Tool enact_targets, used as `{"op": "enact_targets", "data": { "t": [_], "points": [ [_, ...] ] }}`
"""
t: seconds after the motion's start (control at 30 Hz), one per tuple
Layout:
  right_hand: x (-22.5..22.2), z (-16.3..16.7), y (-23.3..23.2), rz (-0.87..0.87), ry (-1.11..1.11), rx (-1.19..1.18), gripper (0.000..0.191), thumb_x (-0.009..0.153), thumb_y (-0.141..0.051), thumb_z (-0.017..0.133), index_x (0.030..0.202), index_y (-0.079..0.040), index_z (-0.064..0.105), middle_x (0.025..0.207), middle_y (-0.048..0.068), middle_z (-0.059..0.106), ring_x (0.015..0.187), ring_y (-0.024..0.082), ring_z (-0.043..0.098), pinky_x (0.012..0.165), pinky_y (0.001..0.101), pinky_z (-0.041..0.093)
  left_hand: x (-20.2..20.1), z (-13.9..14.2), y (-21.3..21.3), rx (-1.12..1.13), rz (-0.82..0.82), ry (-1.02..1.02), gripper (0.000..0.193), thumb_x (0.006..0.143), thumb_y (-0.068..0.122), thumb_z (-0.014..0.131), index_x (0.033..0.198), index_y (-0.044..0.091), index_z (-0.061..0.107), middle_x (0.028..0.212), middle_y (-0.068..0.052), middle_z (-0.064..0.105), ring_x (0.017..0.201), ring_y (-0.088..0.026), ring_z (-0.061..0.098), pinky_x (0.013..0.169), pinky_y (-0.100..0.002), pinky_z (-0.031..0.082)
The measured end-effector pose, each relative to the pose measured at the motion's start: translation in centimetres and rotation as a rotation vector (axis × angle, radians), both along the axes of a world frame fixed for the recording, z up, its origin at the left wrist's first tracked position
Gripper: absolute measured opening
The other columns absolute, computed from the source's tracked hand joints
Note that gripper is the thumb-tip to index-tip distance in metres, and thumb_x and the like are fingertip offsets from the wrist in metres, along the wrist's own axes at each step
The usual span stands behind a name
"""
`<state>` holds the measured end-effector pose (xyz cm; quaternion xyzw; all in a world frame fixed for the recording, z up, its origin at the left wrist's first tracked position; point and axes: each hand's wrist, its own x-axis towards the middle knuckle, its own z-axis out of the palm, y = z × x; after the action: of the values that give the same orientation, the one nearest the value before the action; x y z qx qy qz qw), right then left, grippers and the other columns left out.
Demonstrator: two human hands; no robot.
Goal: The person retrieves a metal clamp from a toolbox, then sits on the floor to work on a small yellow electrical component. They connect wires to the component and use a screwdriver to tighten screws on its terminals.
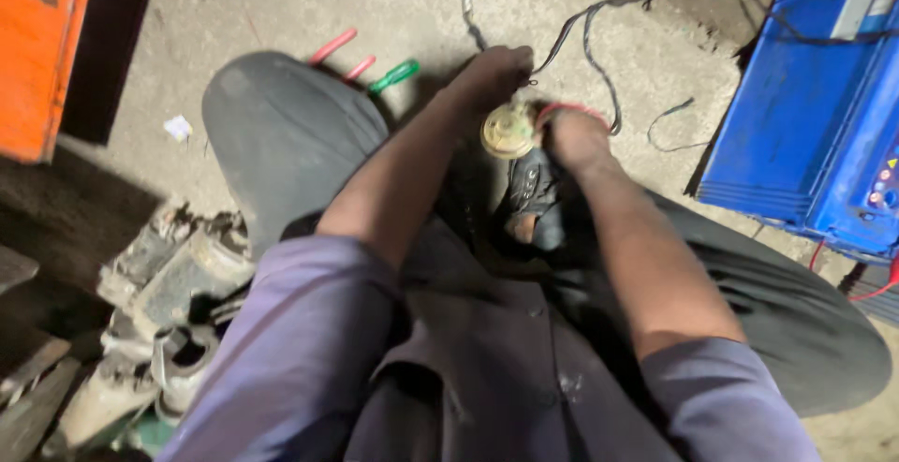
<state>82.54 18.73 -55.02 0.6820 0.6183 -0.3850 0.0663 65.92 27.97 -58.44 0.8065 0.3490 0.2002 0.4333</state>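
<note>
We observe a round, dull brass-coloured metal disc part (508,131) with concentric ridges, held above the concrete floor (281,3) between both knees. The left hand (493,75) pinches thin black wires (599,31) at its upper edge; the right hand (573,136) clasps its side.

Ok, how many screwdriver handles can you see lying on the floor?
3. Two red handles and one green handle lie side by side on the concrete just beyond the left knee. The knee covers their shafts, and more tools could be hidden behind it.
</note>
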Motion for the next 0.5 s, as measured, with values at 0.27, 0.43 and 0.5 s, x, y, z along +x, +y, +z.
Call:
{"op": "enact_targets", "data": {
  "t": [0.27,0.43,0.5],
  "points": [
    [-2.2,-2.6,-2.9,-0.781,0.590,0.303,0.010,0.089,-0.005,0.083,0.088,0.000,0.075,0.078,0.005,0.072,0.067,0.011,0.062,0.062,0.0274,0.051,-1.2,-5.1,-2.7,0.187,-0.003,0.113,0.011,0.095,0.016,0.055,0.092,0.008,0.062,0.092,-0.021,0.067,0.092,-0.044,0.065,0.081,-0.053,0.051],
    [-3.9,-2.8,-2.1,-0.956,0.866,0.341,0.007,0.093,-0.003,0.077,0.097,0.001,0.073,0.075,0.002,0.068,0.062,0.009,0.058,0.057,0.0247,0.047,-0.4,-5.5,-1.7,0.083,0.250,0.046,0.011,0.092,0.010,0.056,0.101,0.005,0.059,0.091,-0.022,0.066,0.091,-0.044,0.063,0.079,-0.052,0.051],
    [-3.9,-2.6,-1.6,-1.051,0.847,0.256,0.006,0.092,-0.003,0.076,0.095,0.000,0.072,0.075,0.004,0.070,0.060,0.011,0.060,0.056,0.0249,0.049,0.1,-5.0,-0.7,-0.238,0.504,-0.174,0.007,0.096,0.012,0.060,0.096,0.005,0.058,0.090,-0.023,0.066,0.089,-0.042,0.064,0.078,-0.050,0.053]
  ]
}}
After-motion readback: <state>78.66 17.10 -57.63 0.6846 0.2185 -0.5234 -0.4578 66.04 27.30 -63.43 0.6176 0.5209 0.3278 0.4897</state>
